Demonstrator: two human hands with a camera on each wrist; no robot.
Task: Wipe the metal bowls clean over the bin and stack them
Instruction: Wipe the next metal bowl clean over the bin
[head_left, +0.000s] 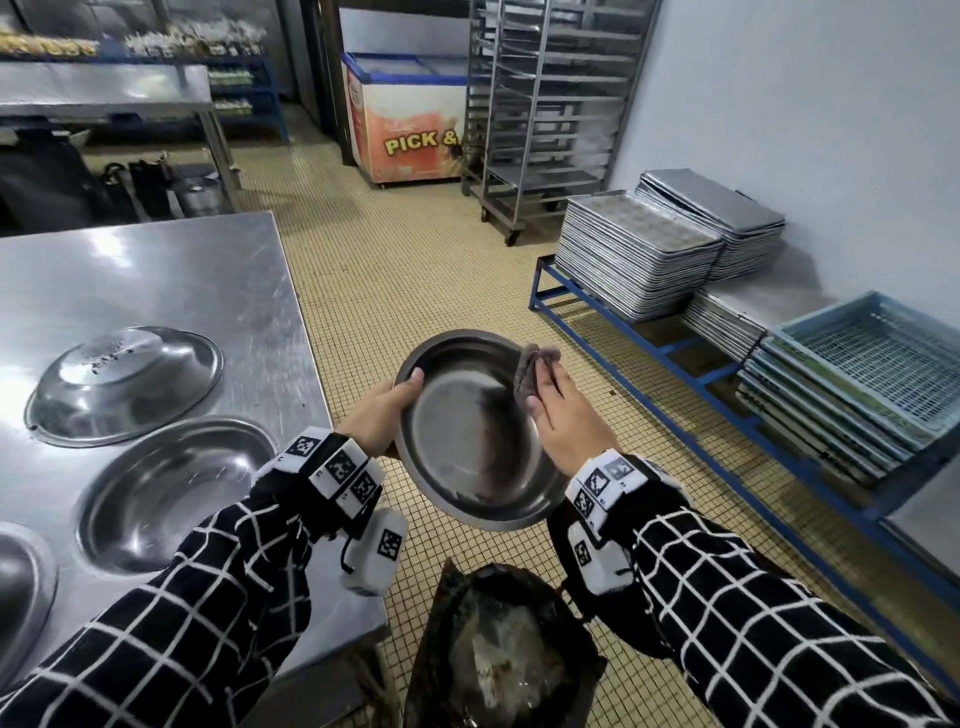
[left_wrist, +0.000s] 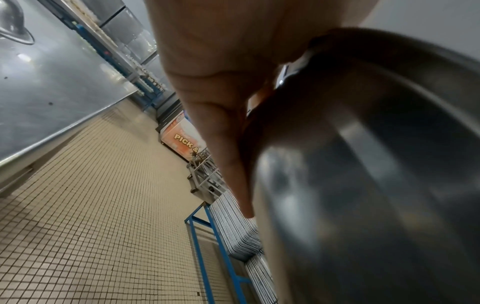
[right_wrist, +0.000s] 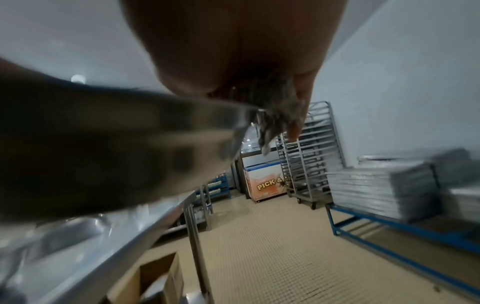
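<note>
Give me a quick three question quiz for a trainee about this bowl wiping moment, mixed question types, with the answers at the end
1. True or false: the left hand grips the rim of the held bowl.
2. Multiple choice: what is the right hand pressing against that bowl's rim? A) a sponge B) a grey cloth C) a scraper
3. Fill in: on the steel table, the far bowl lies ______ (upright or upside down).

Key: 1 true; 2 B; 3 upside down. The bin sits on the floor just nearer the person than the held bowl.
</note>
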